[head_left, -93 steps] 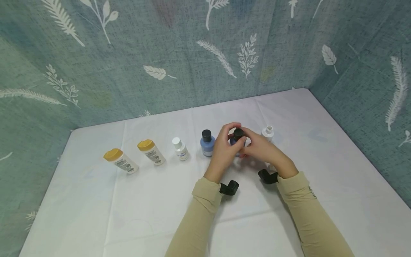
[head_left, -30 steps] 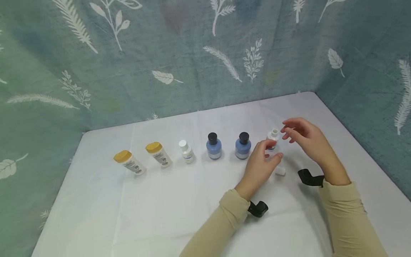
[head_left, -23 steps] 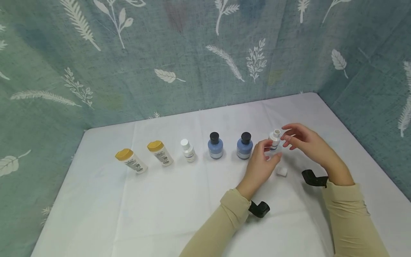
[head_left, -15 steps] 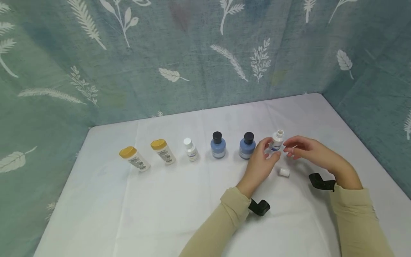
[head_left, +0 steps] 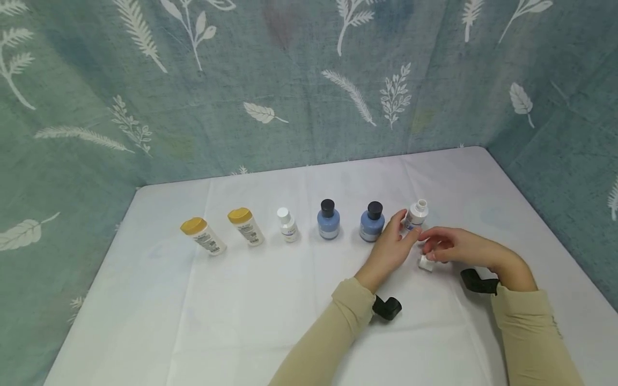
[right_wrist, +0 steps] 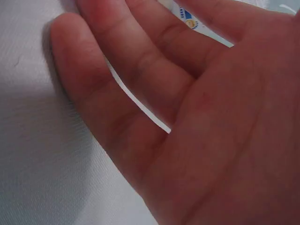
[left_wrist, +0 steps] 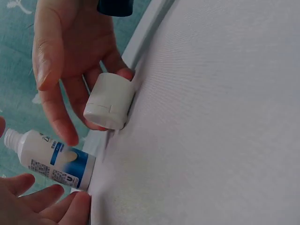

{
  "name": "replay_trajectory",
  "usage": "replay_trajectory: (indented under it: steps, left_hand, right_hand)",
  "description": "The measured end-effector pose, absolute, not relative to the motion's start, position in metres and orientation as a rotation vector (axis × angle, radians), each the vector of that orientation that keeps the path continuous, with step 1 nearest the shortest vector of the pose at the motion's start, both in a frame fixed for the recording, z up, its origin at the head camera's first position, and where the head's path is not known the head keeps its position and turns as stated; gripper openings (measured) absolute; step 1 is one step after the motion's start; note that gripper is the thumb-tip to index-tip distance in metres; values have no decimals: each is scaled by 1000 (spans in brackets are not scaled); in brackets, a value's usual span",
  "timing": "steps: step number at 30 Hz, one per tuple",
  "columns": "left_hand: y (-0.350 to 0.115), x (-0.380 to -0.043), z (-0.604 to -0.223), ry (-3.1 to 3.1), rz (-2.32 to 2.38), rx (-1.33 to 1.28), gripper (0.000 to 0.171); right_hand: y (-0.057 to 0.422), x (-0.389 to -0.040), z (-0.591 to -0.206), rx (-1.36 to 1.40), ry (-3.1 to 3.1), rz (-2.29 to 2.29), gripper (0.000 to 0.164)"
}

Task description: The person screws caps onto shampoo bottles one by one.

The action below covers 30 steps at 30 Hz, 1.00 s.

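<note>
In the head view an uncapped white bottle (head_left: 417, 214) stands at the right end of a row of bottles. My left hand (head_left: 388, 247) is beside it, thumb and fingers spread loosely along its near left side. The left wrist view shows the bottle's blue-and-white label (left_wrist: 65, 161) with fingertips close to its base. My right hand (head_left: 458, 247) is over a white screw cap (head_left: 426, 263) lying on the table in front of the bottle. In the left wrist view, the right fingers reach behind the cap (left_wrist: 110, 101), with the thumb apart from it.
Left of my hands stand two blue bottles with black caps (head_left: 328, 220) (head_left: 372, 222), a small white capped bottle (head_left: 288, 225) and two white bottles with yellow caps (head_left: 247, 227) (head_left: 204, 236). A leaf-patterned curtain (head_left: 270, 86) hangs behind the white-covered table (head_left: 241, 321).
Both hands have left the right-hand blue bottle and moved right to the white bottle. My left hand has come beside it; my right hand has lowered from near its neck to the cap.
</note>
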<state>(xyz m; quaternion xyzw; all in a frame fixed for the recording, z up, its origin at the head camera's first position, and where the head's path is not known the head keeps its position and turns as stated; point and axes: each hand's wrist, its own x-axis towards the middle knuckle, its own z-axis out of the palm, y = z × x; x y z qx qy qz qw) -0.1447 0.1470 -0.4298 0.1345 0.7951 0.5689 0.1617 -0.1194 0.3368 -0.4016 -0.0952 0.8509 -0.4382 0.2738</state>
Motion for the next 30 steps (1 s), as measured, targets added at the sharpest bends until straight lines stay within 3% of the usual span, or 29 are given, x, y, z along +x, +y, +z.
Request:
replay_trajectory:
  steps: [12,30]
  left_hand:
    - [153,-161,-428,2207,1570,470,68]
    - [161,-168,-432,2243,1624,564,53]
  right_hand:
    - [321,-121,-401,-311,2445,-866,36]
    - [318,-120,-405,-294,2395,-1002,19]
